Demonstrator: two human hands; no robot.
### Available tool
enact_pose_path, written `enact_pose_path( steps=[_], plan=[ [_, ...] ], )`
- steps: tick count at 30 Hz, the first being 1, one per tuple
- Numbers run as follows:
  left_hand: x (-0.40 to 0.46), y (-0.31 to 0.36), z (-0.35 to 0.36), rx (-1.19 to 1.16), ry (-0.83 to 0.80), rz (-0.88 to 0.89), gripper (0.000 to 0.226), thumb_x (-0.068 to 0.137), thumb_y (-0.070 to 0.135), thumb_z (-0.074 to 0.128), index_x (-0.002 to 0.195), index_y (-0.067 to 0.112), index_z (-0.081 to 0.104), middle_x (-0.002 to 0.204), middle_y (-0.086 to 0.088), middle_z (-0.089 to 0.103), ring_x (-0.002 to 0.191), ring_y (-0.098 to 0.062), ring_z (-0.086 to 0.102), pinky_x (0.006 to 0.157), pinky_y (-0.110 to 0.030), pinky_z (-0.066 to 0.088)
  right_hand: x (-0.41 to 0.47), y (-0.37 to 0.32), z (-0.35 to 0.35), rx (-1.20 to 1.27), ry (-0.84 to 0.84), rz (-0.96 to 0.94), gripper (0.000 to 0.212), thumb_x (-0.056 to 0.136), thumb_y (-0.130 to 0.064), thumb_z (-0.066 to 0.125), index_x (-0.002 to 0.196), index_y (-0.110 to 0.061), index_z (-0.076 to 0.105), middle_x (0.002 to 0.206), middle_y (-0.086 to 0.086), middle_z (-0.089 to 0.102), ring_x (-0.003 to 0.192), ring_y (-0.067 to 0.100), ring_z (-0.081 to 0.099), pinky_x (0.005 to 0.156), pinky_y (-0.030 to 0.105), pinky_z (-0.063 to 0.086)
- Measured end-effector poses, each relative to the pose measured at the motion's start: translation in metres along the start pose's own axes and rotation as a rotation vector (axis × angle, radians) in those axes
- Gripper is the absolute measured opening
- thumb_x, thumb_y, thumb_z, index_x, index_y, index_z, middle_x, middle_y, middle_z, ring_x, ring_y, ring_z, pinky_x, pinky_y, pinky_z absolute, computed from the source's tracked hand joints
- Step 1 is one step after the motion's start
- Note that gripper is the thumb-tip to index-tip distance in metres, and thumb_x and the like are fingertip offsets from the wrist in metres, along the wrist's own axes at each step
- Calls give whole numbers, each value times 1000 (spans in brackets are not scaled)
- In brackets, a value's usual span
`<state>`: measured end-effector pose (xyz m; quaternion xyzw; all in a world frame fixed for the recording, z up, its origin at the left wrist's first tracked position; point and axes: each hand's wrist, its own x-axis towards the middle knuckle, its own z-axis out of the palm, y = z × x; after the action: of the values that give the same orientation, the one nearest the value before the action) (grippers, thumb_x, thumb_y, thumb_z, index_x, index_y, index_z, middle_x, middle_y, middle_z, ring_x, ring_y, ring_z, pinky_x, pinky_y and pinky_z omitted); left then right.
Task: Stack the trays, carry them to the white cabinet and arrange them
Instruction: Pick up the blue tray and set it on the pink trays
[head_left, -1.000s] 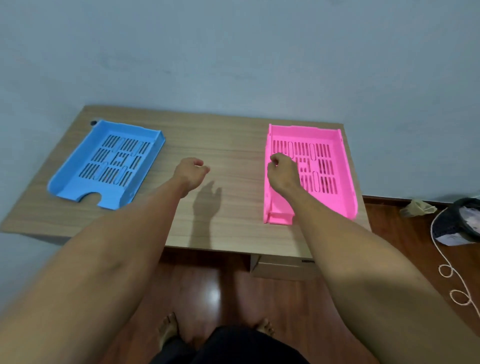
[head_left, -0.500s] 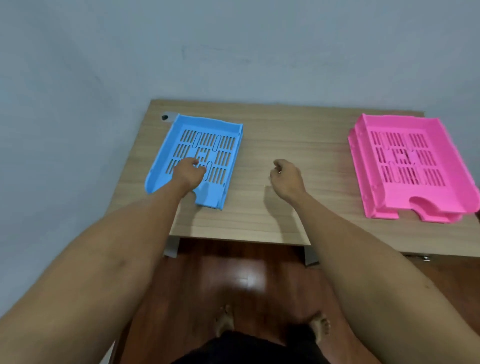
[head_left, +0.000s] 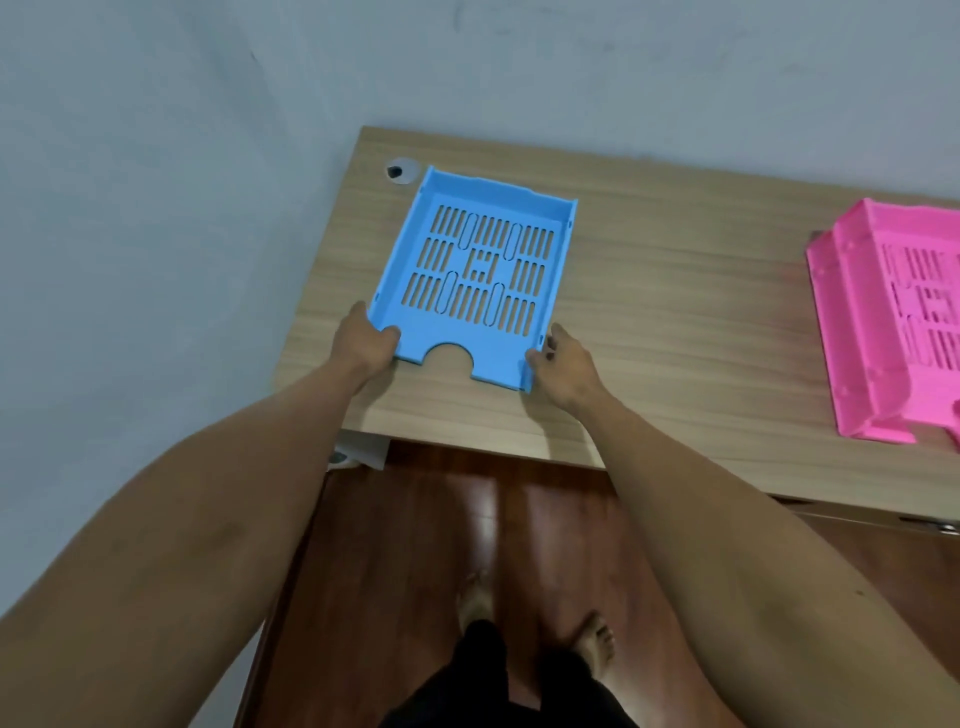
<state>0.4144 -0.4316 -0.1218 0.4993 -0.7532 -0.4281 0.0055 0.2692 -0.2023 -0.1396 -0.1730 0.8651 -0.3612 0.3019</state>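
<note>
A blue slotted tray (head_left: 483, 270) lies on the wooden table (head_left: 675, 322) near its left end, notched front edge toward me. My left hand (head_left: 363, 340) grips its near left corner, thumb over the rim. My right hand (head_left: 563, 366) holds the near right corner. A pink tray (head_left: 893, 322) sits at the table's right side, partly cut off by the frame edge. The white cabinet is not in view.
A grey wall runs behind and to the left of the table. A round cable hole (head_left: 399, 170) sits in the table's back left corner. Below is a glossy dark wood floor (head_left: 441, 545) with my bare feet on it.
My view swung left from the pink tray to the blue one. Both hands moved to the blue tray and closed on its two near corners.
</note>
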Motion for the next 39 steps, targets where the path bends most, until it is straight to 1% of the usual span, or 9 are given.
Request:
enact_pose_path(
  steps=[4,7,10,16,20,27,30,34,39],
  plan=[
    [-5,-9,10,76,-3,-18,66,97,21,57,155,2,32,152,-20,49,136,-38,50,109,-40,42,6,6,3,12,68,83,35,107,-6,44,141,-11,49,134,12,65,100,25,61,80,37,52],
    [-9,-19,19,59,-64,-17,52,95,9,52,148,9,47,141,-17,61,120,-34,61,97,-39,51,9,12,0,12,119,123,38,105,1,38,139,-9,52,122,8,64,97,23,59,79,35,51],
    [-14,-20,24,5,-70,-1,47,92,0,46,135,11,59,130,-13,68,102,-27,62,85,-35,52,11,14,-3,40,145,119,42,102,6,35,137,-7,55,115,5,62,97,23,60,78,35,52],
    [-22,0,18,-48,-68,28,46,91,-6,45,129,8,65,124,-13,71,103,-30,68,87,-39,59,4,12,-19,171,161,106,42,101,6,35,125,-14,64,116,7,71,97,25,69,85,42,64],
    [-34,22,19,-54,-55,92,44,90,-4,47,125,7,70,121,-13,73,101,-31,69,82,-33,56,-9,12,-46,224,200,106,46,101,7,34,128,-15,65,113,3,70,95,23,69,75,29,61],
    [-73,84,49,-44,-56,222,44,86,-6,46,120,6,73,107,-9,72,96,-29,67,78,-31,51,-30,35,-119,238,299,92,50,100,3,36,130,-21,67,117,3,74,99,26,73,88,44,65],
    [-91,117,73,-19,-70,288,41,85,-6,48,115,5,75,106,-12,74,92,-28,66,75,-30,48,-40,53,-161,245,352,68,50,100,4,36,134,-18,66,118,1,71,100,24,70,92,42,63],
    [-117,161,117,40,-58,367,37,83,-1,52,110,4,75,109,-17,75,98,-35,69,82,-39,54,-51,90,-224,241,391,28,50,98,3,37,135,-17,64,125,6,72,103,27,71,93,45,63],
    [-165,220,192,35,-50,391,37,84,-1,50,113,5,72,110,-13,73,95,-32,66,75,-34,49,-64,143,-313,202,406,10,49,100,3,40,146,-9,56,136,7,66,112,28,68,90,39,62]
  ],
)
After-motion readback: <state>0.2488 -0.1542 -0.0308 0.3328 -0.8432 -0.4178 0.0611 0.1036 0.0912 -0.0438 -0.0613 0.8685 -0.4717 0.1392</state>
